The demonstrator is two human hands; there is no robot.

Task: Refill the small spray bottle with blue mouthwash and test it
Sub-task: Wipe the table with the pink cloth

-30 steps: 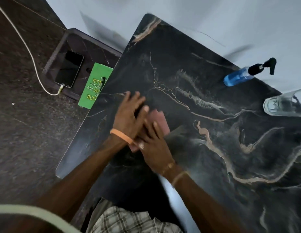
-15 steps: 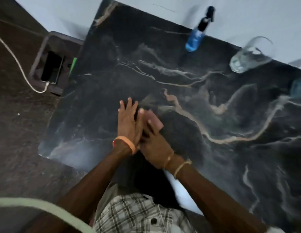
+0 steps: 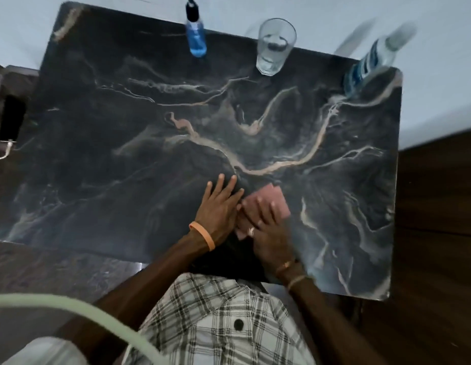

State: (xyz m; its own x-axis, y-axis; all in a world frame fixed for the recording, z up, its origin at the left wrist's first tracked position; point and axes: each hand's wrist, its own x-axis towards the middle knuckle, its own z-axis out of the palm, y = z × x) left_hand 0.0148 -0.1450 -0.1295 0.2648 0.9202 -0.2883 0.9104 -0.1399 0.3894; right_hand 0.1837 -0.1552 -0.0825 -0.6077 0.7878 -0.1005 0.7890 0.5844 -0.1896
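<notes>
While left hand [image 3: 219, 208], right hand [image 3: 271, 234] lie flat, spray bottle [image 3: 196, 39] stands well apart.

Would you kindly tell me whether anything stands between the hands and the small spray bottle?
Nothing visible does. Only bare table lies between the spray bottle at the far edge and the left hand or the right hand. The glass stands right of that path.

Dim room, black marble worktop [image 3: 150, 127] with tan veins against a pale grey wall [image 3: 440, 75], dark speckled floor [image 3: 58, 272] on the left, dark wood boards [image 3: 440, 206] on the right, low side table [image 3: 15, 75] at left carrying a plugged-in phone [image 3: 12, 118].
</notes>
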